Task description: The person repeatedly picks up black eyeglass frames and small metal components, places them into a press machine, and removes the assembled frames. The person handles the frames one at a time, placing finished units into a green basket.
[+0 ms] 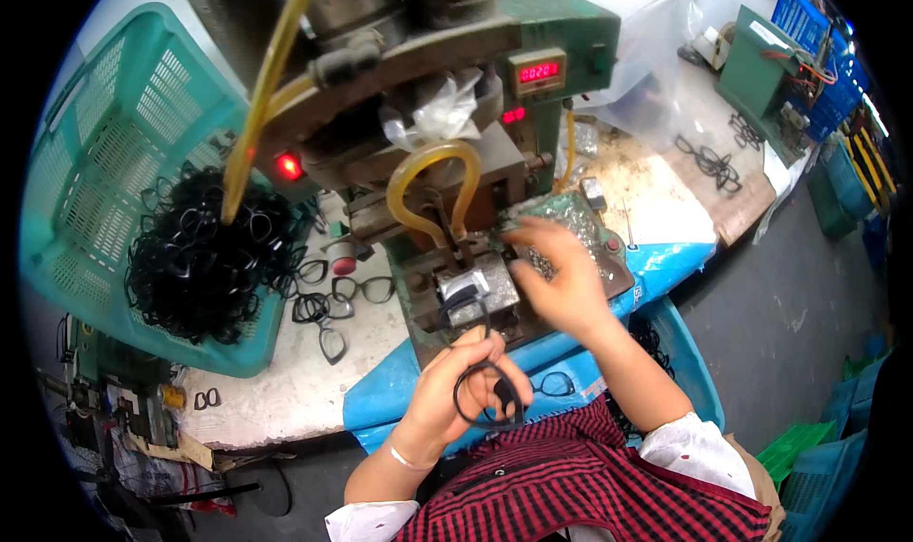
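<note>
My left hand (pixel 456 380) is closed on a black eyeglass frame (pixel 460 408). One rim of the frame hangs below the fingers, while the other reaches up to the metal block (pixel 496 293) of a bench press (pixel 485 176). My right hand (pixel 569 285) is to the right of that block, beside a tray of small shiny metal pieces (pixel 585 233). Its thumb and forefinger stand apart, and I see nothing between them. A curved yellow hose (pixel 404 185) loops just above the block.
At the left, a green basket (pixel 105 48) holds a heap of black eyeglass frames (pixel 204 257). Several loose frames (pixel 376 290) lie between it and the press. A blue plastic sheet (pixel 380 390) covers the table's front edge, with a blue bin (pixel 699 380) below it on the right.
</note>
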Available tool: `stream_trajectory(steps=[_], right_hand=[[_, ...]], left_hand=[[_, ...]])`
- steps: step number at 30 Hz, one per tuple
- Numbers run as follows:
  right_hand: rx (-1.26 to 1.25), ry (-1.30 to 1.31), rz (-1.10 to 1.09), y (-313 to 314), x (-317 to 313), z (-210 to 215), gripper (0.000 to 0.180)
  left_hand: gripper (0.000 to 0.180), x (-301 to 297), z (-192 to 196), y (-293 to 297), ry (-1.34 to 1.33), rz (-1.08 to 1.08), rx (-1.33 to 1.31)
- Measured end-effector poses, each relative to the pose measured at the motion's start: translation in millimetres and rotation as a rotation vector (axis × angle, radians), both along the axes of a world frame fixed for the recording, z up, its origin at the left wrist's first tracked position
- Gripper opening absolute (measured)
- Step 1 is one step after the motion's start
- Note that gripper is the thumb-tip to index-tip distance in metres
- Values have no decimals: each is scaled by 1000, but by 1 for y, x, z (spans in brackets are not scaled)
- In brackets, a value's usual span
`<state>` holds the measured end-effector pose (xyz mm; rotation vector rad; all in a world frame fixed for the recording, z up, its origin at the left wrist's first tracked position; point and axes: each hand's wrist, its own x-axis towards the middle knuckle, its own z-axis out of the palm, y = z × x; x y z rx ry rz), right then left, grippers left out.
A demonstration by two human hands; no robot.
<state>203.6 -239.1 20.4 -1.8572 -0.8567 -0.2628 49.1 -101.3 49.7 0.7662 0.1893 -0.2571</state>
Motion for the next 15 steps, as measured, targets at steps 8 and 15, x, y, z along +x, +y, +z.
stream_trajectory(steps=[8,15], right_hand=[[-276,-213,-361,-38,43,-76,14],[-450,-401,-256,-12,42,-64,18]], left_hand=[[23,9,-20,-7,-2,109,-52],[30,7,-25,-4,-1,87,-12]])
